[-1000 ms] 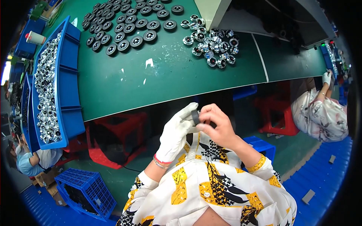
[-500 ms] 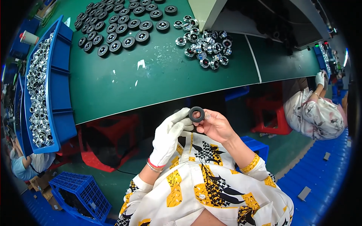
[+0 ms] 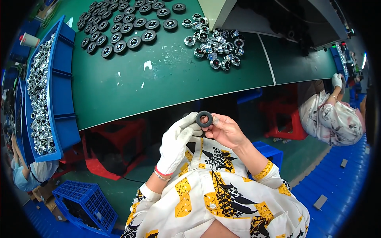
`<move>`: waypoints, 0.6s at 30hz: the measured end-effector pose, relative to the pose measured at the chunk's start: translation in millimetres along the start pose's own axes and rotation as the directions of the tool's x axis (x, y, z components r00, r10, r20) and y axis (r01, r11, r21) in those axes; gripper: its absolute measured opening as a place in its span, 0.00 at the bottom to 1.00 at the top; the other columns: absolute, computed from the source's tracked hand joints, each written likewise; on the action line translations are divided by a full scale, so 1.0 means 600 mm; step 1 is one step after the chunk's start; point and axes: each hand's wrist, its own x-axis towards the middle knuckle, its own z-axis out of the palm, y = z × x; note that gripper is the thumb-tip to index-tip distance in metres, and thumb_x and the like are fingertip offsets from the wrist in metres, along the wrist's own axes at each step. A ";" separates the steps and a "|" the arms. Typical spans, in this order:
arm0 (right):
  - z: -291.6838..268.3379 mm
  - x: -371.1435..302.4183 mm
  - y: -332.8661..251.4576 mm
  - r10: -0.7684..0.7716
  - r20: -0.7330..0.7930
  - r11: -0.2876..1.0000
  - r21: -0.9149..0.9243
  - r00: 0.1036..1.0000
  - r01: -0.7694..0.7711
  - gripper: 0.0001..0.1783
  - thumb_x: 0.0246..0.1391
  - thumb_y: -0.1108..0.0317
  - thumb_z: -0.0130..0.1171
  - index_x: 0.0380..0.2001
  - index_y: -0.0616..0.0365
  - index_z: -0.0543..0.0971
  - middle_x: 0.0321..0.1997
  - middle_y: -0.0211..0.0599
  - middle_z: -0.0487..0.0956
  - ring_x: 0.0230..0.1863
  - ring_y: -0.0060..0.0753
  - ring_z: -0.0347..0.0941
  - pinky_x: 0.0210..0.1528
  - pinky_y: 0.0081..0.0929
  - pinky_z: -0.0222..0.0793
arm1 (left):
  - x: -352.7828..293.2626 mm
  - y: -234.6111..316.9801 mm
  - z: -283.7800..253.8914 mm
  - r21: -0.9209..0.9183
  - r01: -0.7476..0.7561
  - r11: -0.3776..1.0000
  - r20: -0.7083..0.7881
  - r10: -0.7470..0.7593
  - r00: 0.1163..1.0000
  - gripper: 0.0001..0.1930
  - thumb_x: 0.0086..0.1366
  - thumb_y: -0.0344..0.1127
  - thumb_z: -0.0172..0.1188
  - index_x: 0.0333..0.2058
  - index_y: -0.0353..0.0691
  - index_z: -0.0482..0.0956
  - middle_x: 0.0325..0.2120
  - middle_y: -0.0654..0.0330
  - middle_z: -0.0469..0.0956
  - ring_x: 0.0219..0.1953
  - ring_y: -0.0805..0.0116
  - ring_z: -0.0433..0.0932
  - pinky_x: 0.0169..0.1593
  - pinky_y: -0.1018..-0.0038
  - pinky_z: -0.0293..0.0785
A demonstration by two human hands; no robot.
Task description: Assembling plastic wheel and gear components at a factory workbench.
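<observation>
A small black ring (image 3: 204, 118) sits pinched between both hands, at the fingertips of the gloved left hand (image 3: 178, 141) and the bare right hand (image 3: 227, 131), both clamped on it. Beyond the hands lies the green table (image 3: 166, 83) with rows of black discs (image 3: 127, 27).

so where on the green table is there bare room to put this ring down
The near half of the green table is bare, bordered by the blue tray, its front edge, the black discs and the silver parts. The far part is crowded.
</observation>
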 end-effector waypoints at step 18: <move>-0.001 0.002 0.004 0.008 -0.061 0.999 -0.033 0.998 -0.010 0.14 0.63 0.60 0.49 0.41 0.60 0.76 0.39 0.33 0.76 0.37 0.23 0.69 0.34 0.21 0.64 | 0.001 0.002 0.002 0.037 0.037 0.999 -0.019 -0.036 0.999 0.25 0.66 0.36 0.49 0.57 0.28 0.63 0.45 0.50 0.76 0.40 0.69 0.78 0.42 0.77 0.74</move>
